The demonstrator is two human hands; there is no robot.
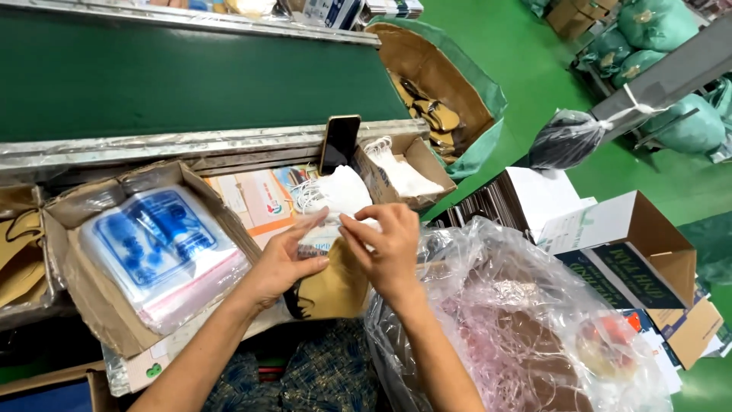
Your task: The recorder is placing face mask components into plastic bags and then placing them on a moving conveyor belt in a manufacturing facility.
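My left hand [286, 259] and my right hand [385, 244] meet over a tan, flat insole-shaped piece [339, 290] with a dark edge. Both hands pinch a small white packet [324, 233] at its top. A stack of white folded pieces with thin strings [335, 191] lies just behind my fingers. Left of my left hand is a cardboard box [84, 297] holding clear plastic bags with blue print [152, 240].
A green conveyor belt [183, 76] runs across the back. A dark phone [339, 143] leans upright on its metal rail. A small box of white pieces [404, 172] sits at right. A large clear plastic bag [518, 328] fills the lower right. More cardboard boxes [648, 252] stand around.
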